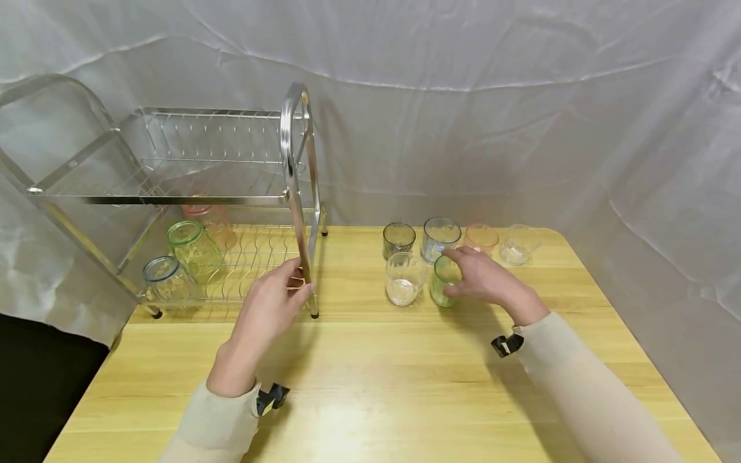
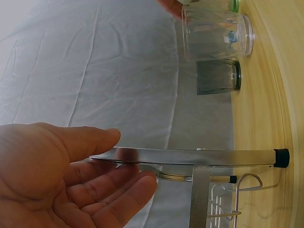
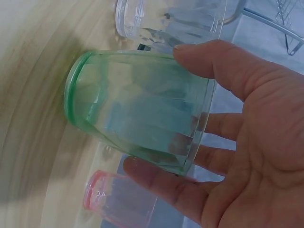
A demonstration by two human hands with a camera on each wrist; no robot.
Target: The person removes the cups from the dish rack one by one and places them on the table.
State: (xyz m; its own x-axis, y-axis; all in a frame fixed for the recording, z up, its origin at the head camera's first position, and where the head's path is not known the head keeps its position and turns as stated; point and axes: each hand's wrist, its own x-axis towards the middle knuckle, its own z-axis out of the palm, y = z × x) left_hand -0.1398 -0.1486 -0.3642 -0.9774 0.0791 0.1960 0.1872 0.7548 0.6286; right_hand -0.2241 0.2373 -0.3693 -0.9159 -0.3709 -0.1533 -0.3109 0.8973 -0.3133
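My right hand reaches over a green glass standing upright on the table, its thumb and fingers round the sides near the mouth. My left hand is at the front right post of a metal two-tier dish rack. The thumb lies on the near side of that post, and the other fingers are partly hidden behind it. A clear glass stands just left of the green one. Behind them are a dark grey glass, a bluish glass, a pink glass and another clear glass.
On the rack's lower tier, at its left, sit a blue-rimmed glass, a green glass and a pink glass. Grey cloth hangs behind the wooden table and along its right side.
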